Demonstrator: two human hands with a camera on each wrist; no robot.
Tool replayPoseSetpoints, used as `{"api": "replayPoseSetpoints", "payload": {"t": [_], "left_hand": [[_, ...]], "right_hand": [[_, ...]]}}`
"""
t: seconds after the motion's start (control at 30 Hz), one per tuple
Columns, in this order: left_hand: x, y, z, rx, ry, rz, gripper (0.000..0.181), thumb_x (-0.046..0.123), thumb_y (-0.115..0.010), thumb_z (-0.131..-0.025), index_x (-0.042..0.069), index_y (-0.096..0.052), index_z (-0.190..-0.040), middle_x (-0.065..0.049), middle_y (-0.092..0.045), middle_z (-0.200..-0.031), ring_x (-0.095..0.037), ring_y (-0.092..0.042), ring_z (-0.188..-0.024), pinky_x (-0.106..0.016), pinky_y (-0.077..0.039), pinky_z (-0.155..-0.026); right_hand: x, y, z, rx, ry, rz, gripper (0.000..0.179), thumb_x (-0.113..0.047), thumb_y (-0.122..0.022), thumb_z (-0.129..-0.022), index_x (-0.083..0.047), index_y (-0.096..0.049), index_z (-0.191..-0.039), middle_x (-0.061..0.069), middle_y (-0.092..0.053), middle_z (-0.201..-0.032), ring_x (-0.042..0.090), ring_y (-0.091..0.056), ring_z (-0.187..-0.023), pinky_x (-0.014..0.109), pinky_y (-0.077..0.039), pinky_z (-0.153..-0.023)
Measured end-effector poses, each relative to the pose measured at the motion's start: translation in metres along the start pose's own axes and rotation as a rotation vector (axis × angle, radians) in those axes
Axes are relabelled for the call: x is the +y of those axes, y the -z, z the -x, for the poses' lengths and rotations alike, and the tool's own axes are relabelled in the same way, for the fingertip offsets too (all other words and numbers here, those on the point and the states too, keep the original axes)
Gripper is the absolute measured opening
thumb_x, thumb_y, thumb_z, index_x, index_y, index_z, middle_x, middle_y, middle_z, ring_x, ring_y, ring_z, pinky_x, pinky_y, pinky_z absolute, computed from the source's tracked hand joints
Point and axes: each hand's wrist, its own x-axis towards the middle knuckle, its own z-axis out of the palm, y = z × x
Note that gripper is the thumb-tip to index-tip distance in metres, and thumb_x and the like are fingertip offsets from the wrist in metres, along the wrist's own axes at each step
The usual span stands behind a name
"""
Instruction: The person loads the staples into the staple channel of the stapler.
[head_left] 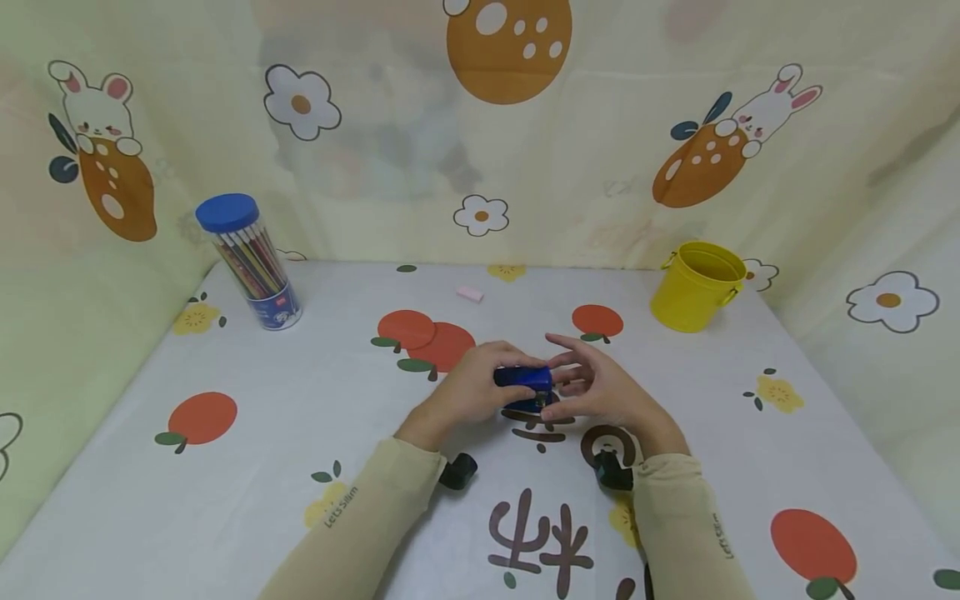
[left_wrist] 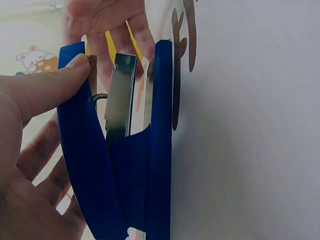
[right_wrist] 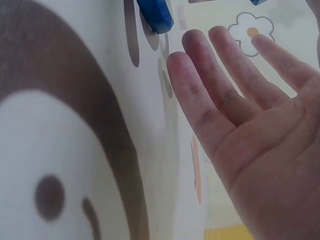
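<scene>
Near the middle of the table, my left hand point(head_left: 474, 385) grips a blue stapler point(head_left: 525, 379). In the left wrist view, the thumb lies on the upper blue arm of the stapler point(left_wrist: 82, 145), and the other fingers are partly behind it. A metal magazine point(left_wrist: 120, 97) shows between the upper arm and the base, with gaps on both sides and a thin dark rod near the arm. My right hand point(head_left: 603, 385) is beside the stapler's front end, its fingers extended. The right wrist view shows that palm point(right_wrist: 270, 145) holding nothing, with a blue end of the stapler point(right_wrist: 157, 17) apart from the fingertips.
A clear jar of pencils point(head_left: 251, 262) with a blue lid stands at the back left. At the back right is a yellow bucket point(head_left: 693, 292). A small pink block point(head_left: 470, 294) lies near the back edge. Patterned cloth point(head_left: 360, 192) hangs behind the table.
</scene>
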Motion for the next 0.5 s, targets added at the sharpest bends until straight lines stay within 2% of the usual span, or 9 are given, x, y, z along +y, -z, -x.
{"api": "replayPoseSetpoints", "payload": {"t": [0.2,0.27,0.43,0.5], "left_hand": [[-0.012,0.004,0.007,0.060,0.065,0.133,0.045,0.031,-0.080,-0.089,0.027,-0.067,-0.132,0.009,-0.063,-0.124,-0.012,-0.054,-0.116,-0.037,-0.048,-0.097],[-0.018,0.007,0.010,0.076,0.086,0.190,0.046,0.033,-0.081,-0.088,0.026,-0.068,-0.132,0.006,-0.064,-0.124,-0.013,-0.054,-0.114,-0.038,-0.049,-0.094],[-0.033,0.008,0.010,0.078,0.093,0.318,0.047,0.032,-0.081,-0.087,0.018,-0.069,-0.130,0.000,-0.067,-0.119,-0.019,-0.057,-0.106,-0.037,-0.051,-0.085],[-0.037,0.006,0.009,0.078,0.086,0.336,0.046,0.032,-0.081,-0.088,0.016,-0.070,-0.129,0.002,-0.067,-0.116,-0.020,-0.058,-0.105,-0.037,-0.051,-0.085]], "right_hand": [[-0.001,0.000,-0.001,-0.001,-0.038,0.026,0.102,-0.018,-0.091,-0.077,-0.015,-0.029,-0.159,0.021,-0.053,-0.138,0.038,-0.060,-0.114,0.052,-0.049,-0.097],[-0.001,0.000,-0.001,-0.005,-0.047,0.030,0.102,-0.017,-0.090,-0.077,-0.016,-0.029,-0.159,0.021,-0.053,-0.139,0.039,-0.060,-0.115,0.053,-0.049,-0.097],[0.000,-0.002,-0.001,-0.003,-0.068,0.036,0.101,-0.019,-0.090,-0.078,-0.020,-0.031,-0.159,0.018,-0.052,-0.140,0.038,-0.059,-0.117,0.054,-0.049,-0.097],[0.001,-0.003,-0.001,-0.002,-0.073,0.033,0.100,-0.019,-0.090,-0.078,-0.021,-0.031,-0.159,0.018,-0.052,-0.140,0.037,-0.059,-0.117,0.053,-0.049,-0.097]]}}
